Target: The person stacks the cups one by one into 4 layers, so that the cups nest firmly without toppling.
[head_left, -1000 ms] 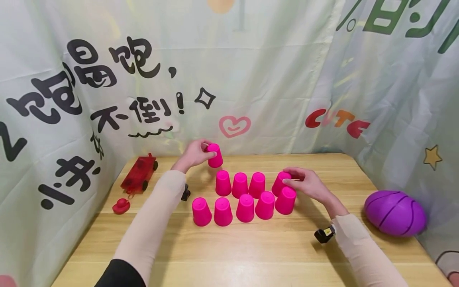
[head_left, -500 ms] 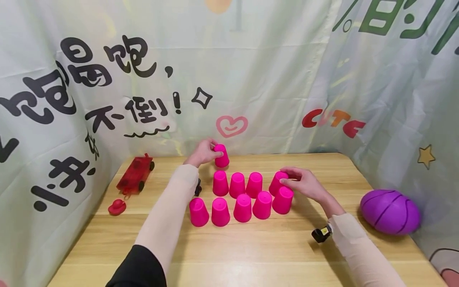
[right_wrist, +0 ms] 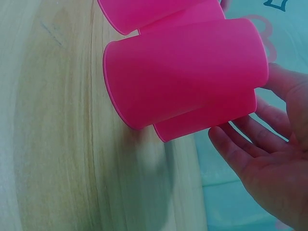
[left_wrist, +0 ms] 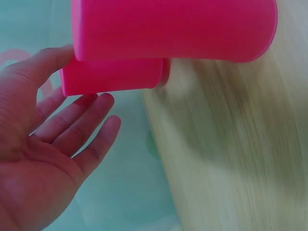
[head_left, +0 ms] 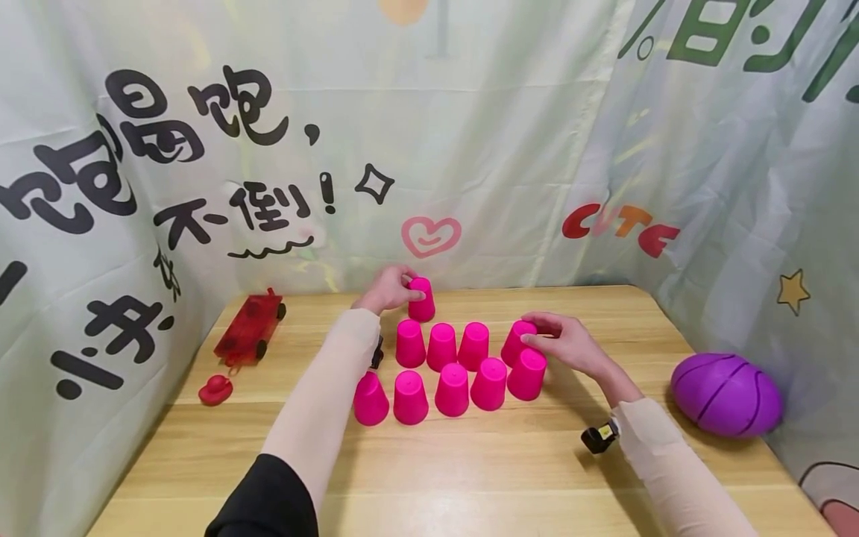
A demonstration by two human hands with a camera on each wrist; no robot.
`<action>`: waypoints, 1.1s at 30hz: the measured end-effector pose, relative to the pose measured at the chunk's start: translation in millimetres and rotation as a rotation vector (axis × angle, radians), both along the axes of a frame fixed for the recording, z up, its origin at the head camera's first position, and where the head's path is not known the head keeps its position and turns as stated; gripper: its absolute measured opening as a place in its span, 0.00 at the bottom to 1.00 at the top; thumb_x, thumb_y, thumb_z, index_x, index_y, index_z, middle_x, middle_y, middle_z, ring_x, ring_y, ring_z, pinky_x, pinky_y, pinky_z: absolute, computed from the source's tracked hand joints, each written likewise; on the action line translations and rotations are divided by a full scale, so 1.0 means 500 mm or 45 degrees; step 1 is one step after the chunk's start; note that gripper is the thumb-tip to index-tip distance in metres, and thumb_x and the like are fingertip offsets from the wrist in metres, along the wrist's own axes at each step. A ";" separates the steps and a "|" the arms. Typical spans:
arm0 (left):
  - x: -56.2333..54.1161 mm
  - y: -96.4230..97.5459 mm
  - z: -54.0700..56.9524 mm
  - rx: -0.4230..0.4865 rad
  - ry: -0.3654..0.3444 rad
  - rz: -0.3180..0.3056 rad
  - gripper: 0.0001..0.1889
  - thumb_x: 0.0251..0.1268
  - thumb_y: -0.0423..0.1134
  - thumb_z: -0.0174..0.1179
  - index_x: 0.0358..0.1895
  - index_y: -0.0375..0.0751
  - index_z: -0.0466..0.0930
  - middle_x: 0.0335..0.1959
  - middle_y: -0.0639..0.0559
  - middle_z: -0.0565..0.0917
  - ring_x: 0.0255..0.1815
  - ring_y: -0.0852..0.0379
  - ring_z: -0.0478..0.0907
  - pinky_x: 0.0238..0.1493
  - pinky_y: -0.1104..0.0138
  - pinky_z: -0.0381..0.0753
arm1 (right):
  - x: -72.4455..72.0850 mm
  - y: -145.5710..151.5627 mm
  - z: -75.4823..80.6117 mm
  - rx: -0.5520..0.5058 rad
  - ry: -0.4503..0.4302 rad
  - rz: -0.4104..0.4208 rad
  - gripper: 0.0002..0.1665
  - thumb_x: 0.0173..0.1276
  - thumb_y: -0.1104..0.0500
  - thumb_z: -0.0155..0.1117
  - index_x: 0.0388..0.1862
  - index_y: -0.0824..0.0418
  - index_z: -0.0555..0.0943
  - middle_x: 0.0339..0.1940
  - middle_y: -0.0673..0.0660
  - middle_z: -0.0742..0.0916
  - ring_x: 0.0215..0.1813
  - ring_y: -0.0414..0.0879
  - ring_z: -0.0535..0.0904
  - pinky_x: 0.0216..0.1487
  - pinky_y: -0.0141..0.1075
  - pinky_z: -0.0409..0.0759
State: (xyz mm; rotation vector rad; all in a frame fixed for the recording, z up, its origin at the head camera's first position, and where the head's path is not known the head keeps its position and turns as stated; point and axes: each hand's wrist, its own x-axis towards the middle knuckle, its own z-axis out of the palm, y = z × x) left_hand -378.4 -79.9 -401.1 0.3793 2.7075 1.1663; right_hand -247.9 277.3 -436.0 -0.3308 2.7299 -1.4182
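Observation:
My left hand [head_left: 389,289] grips an upside-down pink cup [head_left: 422,300] behind the other cups, thumb on its near side. Its rim is at or just over the tabletop; I cannot tell which. In the left wrist view, the held cup [left_wrist: 113,77] is partly hidden by a nearer cup [left_wrist: 173,29]. My right hand [head_left: 567,341] pinches the cup [head_left: 515,341] at the right end of the middle row, which stands behind a front-row cup [head_left: 527,374]. In the right wrist view, fingers touch the rear cup [right_wrist: 216,115], and a nearer cup [right_wrist: 187,72] covers much of it.
Several more upside-down pink cups stand in a front row [head_left: 452,390] and a middle row [head_left: 441,347] on the wooden table [head_left: 429,477]. A red toy car [head_left: 250,328] and a small red hat-shaped piece [head_left: 216,390] lie left. A purple ball [head_left: 727,395] sits right.
My left hand has carried its cup to the right and down, behind the middle row. The right hand stays on its cup, and the view has shifted slightly.

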 end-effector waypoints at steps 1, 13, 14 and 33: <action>-0.001 0.002 -0.002 -0.005 -0.002 -0.001 0.26 0.66 0.41 0.73 0.63 0.35 0.79 0.57 0.37 0.86 0.58 0.42 0.84 0.62 0.54 0.84 | 0.000 0.000 0.000 0.001 0.001 -0.001 0.33 0.74 0.51 0.71 0.72 0.66 0.77 0.62 0.67 0.87 0.60 0.58 0.85 0.49 0.27 0.85; 0.001 0.014 -0.009 -0.038 -0.017 0.007 0.26 0.67 0.41 0.73 0.64 0.36 0.80 0.56 0.38 0.86 0.56 0.43 0.83 0.60 0.54 0.85 | 0.002 0.002 -0.002 -0.009 -0.024 -0.008 0.35 0.74 0.50 0.72 0.73 0.65 0.76 0.63 0.66 0.86 0.60 0.57 0.85 0.50 0.27 0.85; 0.001 0.014 -0.010 -0.041 -0.017 0.007 0.26 0.67 0.42 0.73 0.65 0.36 0.80 0.57 0.38 0.86 0.57 0.43 0.83 0.60 0.54 0.85 | 0.002 0.003 -0.003 -0.008 -0.026 -0.012 0.35 0.74 0.50 0.72 0.73 0.65 0.76 0.63 0.66 0.86 0.60 0.58 0.85 0.50 0.27 0.85; 0.005 -0.013 -0.011 -0.016 0.009 0.001 0.43 0.67 0.48 0.73 0.82 0.43 0.63 0.66 0.33 0.80 0.67 0.40 0.78 0.64 0.51 0.84 | 0.001 -0.002 -0.002 0.011 -0.011 -0.011 0.34 0.75 0.50 0.70 0.73 0.65 0.76 0.63 0.67 0.86 0.62 0.60 0.84 0.50 0.27 0.85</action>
